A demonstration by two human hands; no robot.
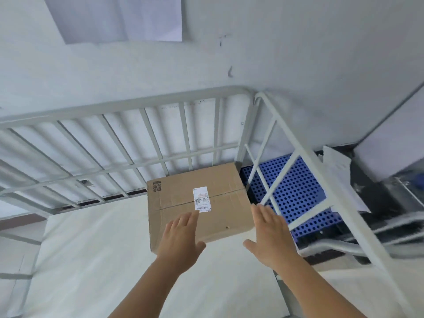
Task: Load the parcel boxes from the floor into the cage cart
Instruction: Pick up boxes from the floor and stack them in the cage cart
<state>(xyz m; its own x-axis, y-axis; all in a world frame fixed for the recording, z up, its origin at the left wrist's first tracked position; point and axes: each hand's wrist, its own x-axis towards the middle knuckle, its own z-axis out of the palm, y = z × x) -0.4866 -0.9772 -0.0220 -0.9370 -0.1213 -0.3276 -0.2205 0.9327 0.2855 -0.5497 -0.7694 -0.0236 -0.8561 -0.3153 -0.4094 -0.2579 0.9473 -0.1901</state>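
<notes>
— What's in the cart?

— One brown parcel box [199, 203], white label on its taped seam, sitting in the far right corner of the cage cart [128, 111].

— Hands?

— My left hand [181, 242] lies flat, fingers straight, seemingly touching the box top. My right hand [270, 237] hovers spread beside its right edge. White floor lies open to the left.

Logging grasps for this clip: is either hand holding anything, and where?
Nothing is held. Both the left hand and right hand are open over the box.
</notes>
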